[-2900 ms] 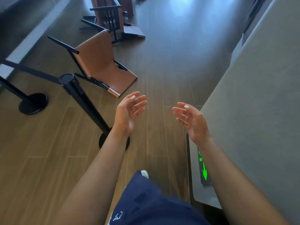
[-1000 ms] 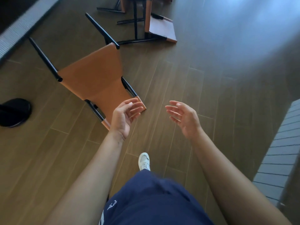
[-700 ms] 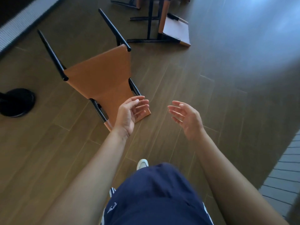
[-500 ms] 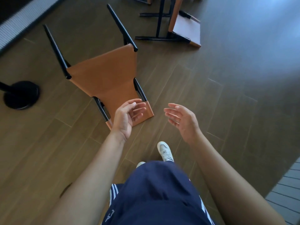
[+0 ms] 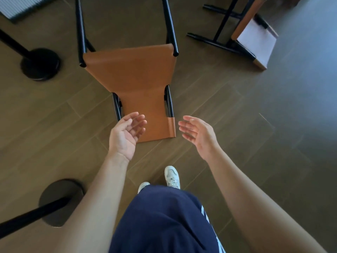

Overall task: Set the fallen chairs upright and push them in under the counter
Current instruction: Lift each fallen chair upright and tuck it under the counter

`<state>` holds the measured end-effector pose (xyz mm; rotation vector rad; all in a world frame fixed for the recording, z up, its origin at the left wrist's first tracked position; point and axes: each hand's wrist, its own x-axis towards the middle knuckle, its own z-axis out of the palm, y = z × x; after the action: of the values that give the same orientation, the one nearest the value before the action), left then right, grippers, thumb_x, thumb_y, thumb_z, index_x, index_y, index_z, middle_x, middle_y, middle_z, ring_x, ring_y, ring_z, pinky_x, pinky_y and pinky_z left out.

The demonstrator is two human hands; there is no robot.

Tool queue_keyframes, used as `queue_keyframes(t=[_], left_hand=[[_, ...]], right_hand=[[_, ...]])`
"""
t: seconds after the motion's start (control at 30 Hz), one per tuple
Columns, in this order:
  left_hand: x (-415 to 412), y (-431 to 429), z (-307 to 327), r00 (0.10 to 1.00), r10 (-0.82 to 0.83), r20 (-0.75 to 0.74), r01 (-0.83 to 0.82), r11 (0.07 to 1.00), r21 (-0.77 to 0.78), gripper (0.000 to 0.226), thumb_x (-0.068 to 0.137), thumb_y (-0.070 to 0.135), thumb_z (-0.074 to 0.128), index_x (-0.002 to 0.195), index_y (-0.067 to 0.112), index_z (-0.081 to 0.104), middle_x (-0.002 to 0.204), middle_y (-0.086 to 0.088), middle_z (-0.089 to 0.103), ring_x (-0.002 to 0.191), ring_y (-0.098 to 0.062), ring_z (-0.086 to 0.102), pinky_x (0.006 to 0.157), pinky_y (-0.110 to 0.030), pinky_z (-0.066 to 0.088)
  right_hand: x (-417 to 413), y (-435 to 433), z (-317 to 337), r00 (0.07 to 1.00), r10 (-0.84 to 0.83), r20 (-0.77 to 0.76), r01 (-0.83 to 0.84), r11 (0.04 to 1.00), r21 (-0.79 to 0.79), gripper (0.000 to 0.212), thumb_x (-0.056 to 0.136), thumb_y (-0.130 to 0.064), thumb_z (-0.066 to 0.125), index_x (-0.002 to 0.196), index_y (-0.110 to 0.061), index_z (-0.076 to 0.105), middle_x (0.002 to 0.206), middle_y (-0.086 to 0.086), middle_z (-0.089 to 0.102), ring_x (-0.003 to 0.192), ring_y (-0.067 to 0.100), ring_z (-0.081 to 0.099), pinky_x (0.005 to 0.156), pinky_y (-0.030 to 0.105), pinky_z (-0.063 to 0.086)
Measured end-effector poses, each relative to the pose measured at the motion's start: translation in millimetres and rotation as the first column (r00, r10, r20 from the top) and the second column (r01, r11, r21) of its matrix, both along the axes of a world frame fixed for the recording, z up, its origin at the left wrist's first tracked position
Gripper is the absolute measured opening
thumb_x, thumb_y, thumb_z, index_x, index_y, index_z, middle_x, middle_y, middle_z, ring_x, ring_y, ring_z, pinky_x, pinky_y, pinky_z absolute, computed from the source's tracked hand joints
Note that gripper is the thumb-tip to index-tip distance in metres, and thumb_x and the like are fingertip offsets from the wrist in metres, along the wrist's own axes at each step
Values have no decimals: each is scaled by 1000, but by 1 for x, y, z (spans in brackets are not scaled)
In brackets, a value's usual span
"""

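A fallen chair (image 5: 135,77) with a tan leather seat and black metal legs lies on its back on the wood floor, legs pointing away from me, backrest top edge nearest. My left hand (image 5: 125,134) hovers over the left end of that edge, fingers relaxed, holding nothing. My right hand (image 5: 198,134) hangs just right of the backrest's corner, fingers spread, apart from it. A second fallen chair (image 5: 251,31) lies on its side at the upper right.
Two black stanchion posts stand at my left: one round base (image 5: 41,63) beside the chair's legs, another base (image 5: 61,201) near my left forearm. My white shoes (image 5: 171,175) are on the floor close behind the backrest. A pale ribbed panel (image 5: 18,6) sits top left.
I have stepped up behind the near chair and turned left, so it now lies straight ahead. Both hands have come down to either side of its backrest edge. The grey counter has left view.
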<state>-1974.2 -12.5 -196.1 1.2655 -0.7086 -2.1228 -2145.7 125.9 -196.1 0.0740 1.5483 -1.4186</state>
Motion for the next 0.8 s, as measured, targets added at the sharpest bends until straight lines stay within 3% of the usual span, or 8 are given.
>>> queue_keyframes(t=[0.27,0.47,0.67,0.8], left_hand=[[-23,-17,-90,998,29,52,-33,997,66,27,94,5,40,101,9,65,97,-10,72,92,-23,68,83,-34,51],[-41,-31,-203,980,-142,142,148,988,-34,22,92,2,49,100,10,68,99,-8,73,93,-20,68,84,-32,52],[-51,-58,-347,951,-220,216,252,958,-137,21,91,1,54,100,11,70,102,-9,74,99,-21,68,88,-32,52],[-55,-71,-438,868,-307,391,434,851,-294,23,85,-1,64,98,16,72,102,-3,74,104,-15,66,91,-24,51]], right_hand=[[-13,-44,-94,991,-94,91,92,995,34,21,95,-15,55,109,-8,70,102,7,76,98,20,72,85,32,56],[-11,-75,-212,980,-97,174,96,995,14,27,97,-17,51,116,-7,68,106,6,75,102,20,70,91,34,54],[-16,-97,-366,970,-70,234,78,997,-22,23,96,-18,52,110,-9,69,104,7,75,104,21,69,93,34,53],[-14,-107,-462,974,-11,225,12,1000,-4,22,96,-18,51,106,-9,69,104,7,75,103,21,69,90,33,53]])
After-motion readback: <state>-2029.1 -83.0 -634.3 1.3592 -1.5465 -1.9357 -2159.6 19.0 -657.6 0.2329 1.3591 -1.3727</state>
